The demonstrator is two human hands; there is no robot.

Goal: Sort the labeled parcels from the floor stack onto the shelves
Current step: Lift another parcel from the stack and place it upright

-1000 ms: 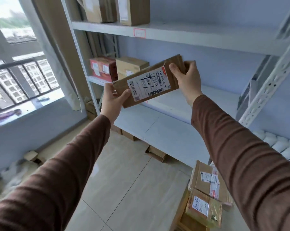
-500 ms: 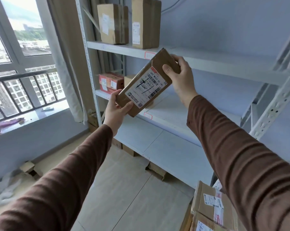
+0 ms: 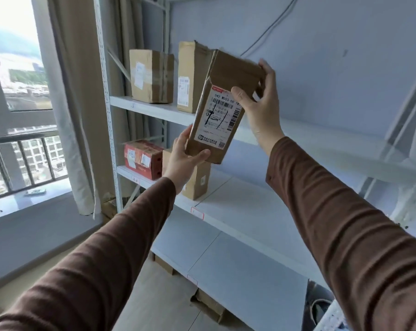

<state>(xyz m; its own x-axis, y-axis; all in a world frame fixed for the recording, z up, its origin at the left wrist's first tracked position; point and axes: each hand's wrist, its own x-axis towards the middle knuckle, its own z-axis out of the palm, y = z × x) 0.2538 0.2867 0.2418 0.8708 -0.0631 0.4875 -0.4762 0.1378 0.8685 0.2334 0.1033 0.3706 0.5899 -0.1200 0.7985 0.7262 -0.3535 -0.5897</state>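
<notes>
We see the labeled parcel (image 3: 222, 108) held up on end, slightly tilted, in front of the upper shelf (image 3: 152, 108) of the white rack — its printed label faces us. The left hand (image 3: 184, 158) cups its bottom corner, thumb curled over the front face. The right hand (image 3: 262, 101) grips its top end, thumb pressed on the label and fingers wrapped round the back. Just behind the parcel a tall brown box (image 3: 191, 75) stands on that shelf, and left of that a squarer brown box (image 3: 150, 76). Below the parcel, on the next shelf down, sit a red box (image 3: 142, 158) and a small brown box (image 3: 198, 182) — the latter partly hidden by the left hand.
</notes>
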